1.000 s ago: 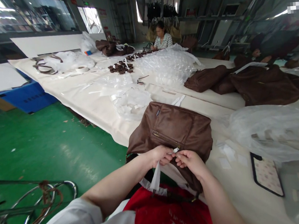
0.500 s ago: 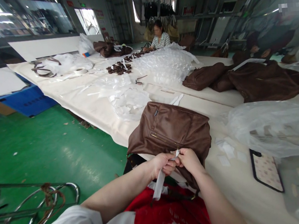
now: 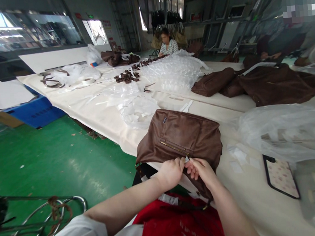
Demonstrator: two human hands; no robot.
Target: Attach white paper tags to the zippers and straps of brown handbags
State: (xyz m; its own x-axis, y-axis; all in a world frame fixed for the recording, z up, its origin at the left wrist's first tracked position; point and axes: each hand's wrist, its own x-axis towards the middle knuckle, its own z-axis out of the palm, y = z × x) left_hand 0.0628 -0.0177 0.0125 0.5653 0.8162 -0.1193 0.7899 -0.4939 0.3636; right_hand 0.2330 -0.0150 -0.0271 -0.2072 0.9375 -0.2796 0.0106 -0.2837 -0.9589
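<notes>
A brown bag (image 3: 188, 130) lies at the near edge of the table, its front zipper facing up. A small white strip (image 3: 187, 159) shows at the zipper's right end, between my fingertips. My left hand (image 3: 172, 172) is closed with its back upward, its fingertips at the strip. From the right, my right hand (image 3: 200, 168) pinches the strip between thumb and forefinger, its other fingers curled below. Most of the strip is hidden by my hands.
Plastic sheeting (image 3: 291, 132) and a patterned phone-like case (image 3: 281, 176) lie on the right. More brown bags (image 3: 278, 83) rest behind them. Clear plastic (image 3: 170, 71) covers the table's middle. A person (image 3: 168, 43) sits at the far side. A blue box (image 3: 35, 110) stands left.
The long white tail that hung below my left hand is out of sight. My left hand has turned back-up, and the right hand's lower fingers have loosened. The view has shifted slightly.
</notes>
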